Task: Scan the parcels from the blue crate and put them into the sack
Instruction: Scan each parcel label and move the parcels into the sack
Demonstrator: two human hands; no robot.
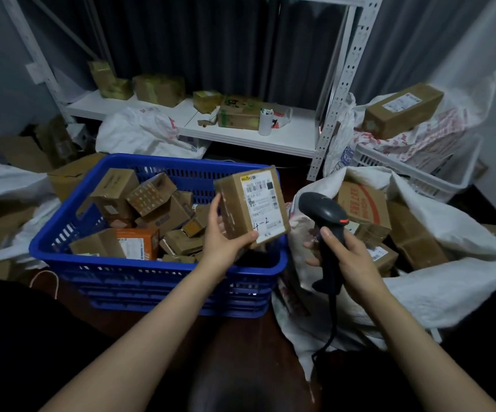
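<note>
Far left: white sacks (0, 185) slumped low, brown cartons tucked among them. Centre-left: blue crate (151, 267), slotted plastic walls, heaped with loose cardboard parcels lying at all angles; an orange box (139, 243) sits near the front wall. Behind the crate: white metal shelf (240, 138) carrying several taped cartons and a white cup (265, 121) with pens in it. Left hand (226, 236) is raised over the crate's near right corner and clamped on a small brown parcel (234, 200), thumb across the lower front edge, fingers wrapped along the left side. The parcel is tilted, clear of the heap below, white shipping label (260, 203) facing the camera, barcode near the top and "4-2" handwritten low on it. Just right of it, not touching: black barcode scanner (325, 217), head angled toward the parcel, red mark on its side, cable hanging from the handle base. Right hand (347, 254) is closed round the scanner's handle, thumb up along the grip. Right: open white sack (448, 289), mouth spread wide, several brown cartons already inside. Behind the sack: white crate (413, 176) holding printed bags, a long carton (404, 111) lying on top.
</note>
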